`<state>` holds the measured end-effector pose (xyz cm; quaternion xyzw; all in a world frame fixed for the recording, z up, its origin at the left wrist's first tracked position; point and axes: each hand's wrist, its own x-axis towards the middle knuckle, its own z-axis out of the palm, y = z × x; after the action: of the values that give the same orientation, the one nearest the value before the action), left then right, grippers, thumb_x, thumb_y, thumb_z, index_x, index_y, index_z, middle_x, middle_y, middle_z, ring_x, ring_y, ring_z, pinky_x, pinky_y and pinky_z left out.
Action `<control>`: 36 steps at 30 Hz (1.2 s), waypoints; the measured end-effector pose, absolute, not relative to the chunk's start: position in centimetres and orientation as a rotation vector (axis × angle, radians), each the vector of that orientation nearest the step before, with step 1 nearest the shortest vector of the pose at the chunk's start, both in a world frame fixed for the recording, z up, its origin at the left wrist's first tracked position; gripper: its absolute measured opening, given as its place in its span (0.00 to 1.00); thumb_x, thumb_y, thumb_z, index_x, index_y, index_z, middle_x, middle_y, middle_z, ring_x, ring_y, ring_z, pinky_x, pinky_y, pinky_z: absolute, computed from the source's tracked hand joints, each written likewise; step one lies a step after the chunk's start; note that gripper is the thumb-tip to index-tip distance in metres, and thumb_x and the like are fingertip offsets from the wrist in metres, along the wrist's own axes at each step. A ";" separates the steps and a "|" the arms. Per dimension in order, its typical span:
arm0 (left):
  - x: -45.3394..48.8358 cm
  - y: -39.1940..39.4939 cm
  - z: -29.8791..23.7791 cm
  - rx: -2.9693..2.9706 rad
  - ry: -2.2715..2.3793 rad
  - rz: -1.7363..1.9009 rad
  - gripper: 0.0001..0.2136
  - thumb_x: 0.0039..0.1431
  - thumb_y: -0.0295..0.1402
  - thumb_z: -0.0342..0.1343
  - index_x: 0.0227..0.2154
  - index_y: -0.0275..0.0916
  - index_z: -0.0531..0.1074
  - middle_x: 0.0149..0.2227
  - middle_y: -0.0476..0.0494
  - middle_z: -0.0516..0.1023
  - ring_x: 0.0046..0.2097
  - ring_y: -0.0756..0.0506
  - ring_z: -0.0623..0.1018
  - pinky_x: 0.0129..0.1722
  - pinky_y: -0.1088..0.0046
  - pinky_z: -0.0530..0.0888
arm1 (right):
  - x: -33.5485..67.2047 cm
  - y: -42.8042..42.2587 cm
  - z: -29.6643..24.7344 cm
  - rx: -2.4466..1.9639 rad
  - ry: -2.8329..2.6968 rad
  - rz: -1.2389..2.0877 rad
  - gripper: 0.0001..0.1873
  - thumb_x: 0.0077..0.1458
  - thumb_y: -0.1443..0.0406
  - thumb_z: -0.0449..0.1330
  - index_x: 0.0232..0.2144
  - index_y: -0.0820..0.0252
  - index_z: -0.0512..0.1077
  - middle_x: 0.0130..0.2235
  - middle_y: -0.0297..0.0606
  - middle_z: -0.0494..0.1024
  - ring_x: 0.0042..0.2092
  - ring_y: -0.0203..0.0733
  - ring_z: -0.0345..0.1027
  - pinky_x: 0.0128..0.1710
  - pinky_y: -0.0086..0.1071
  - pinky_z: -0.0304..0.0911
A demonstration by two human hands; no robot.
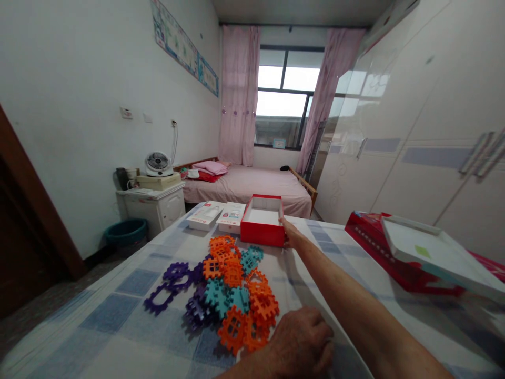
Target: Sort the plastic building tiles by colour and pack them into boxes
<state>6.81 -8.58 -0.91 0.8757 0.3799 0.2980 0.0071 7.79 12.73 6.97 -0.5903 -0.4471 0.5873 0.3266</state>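
My right hand (289,232) reaches to the far part of the table and grips the right wall of an open red box (262,235) with a white inside. My left hand (303,339) is near the front, its fingers curled. A pale, flat-looking edge shows beside those fingers, and what they hold is hidden. Just left of that hand is a loose pile of notched plastic building pieces: orange pieces (232,273), teal pieces (216,297) and purple pieces (159,299). Some of the orange ones lie close to the left hand.
Two flat white boxes, a left one (205,215) and a right one (231,217), lie beside the red box. On the right are a red package (374,247) and a white tray-like lid (418,242). A checked cloth (134,316) covers the table. Beyond stands a bed (252,184).
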 end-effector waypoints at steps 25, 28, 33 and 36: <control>6.7 -9.4 -0.3 2.512 1.254 0.884 0.09 0.59 0.28 0.48 0.36 0.37 0.74 0.37 0.42 0.75 0.40 0.46 0.75 0.39 0.72 0.71 | 40.1 3.2 7.4 -1.953 -1.893 -0.963 0.15 0.58 0.66 0.49 0.45 0.63 0.69 0.41 0.49 0.76 0.43 0.53 0.67 0.42 0.45 0.55; 6.7 -9.4 -0.4 2.509 1.258 0.908 0.09 0.57 0.27 0.49 0.36 0.37 0.74 0.37 0.42 0.75 0.39 0.46 0.75 0.38 0.72 0.71 | 39.9 3.2 8.0 -1.825 -1.947 -0.929 0.13 0.59 0.66 0.49 0.42 0.62 0.70 0.41 0.48 0.76 0.41 0.51 0.68 0.40 0.42 0.56; 6.7 -9.5 0.0 2.512 1.254 0.931 0.08 0.56 0.26 0.50 0.34 0.38 0.73 0.36 0.43 0.75 0.37 0.48 0.74 0.36 0.75 0.70 | 35.0 2.5 9.5 -1.491 -2.106 -0.754 0.12 0.61 0.65 0.49 0.41 0.60 0.70 0.41 0.46 0.74 0.43 0.49 0.66 0.42 0.39 0.58; 6.6 -9.5 0.0 2.523 1.256 0.927 0.07 0.56 0.26 0.50 0.33 0.38 0.73 0.35 0.44 0.75 0.36 0.48 0.73 0.35 0.75 0.69 | 29.7 2.3 10.4 -1.323 -2.196 -0.635 0.11 0.61 0.65 0.49 0.42 0.58 0.70 0.41 0.44 0.74 0.43 0.47 0.65 0.43 0.36 0.58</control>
<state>6.64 -9.48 -0.04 0.8471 0.4217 0.3113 0.0875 29.71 2.27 10.38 -0.4853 -0.8055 -0.2329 0.2477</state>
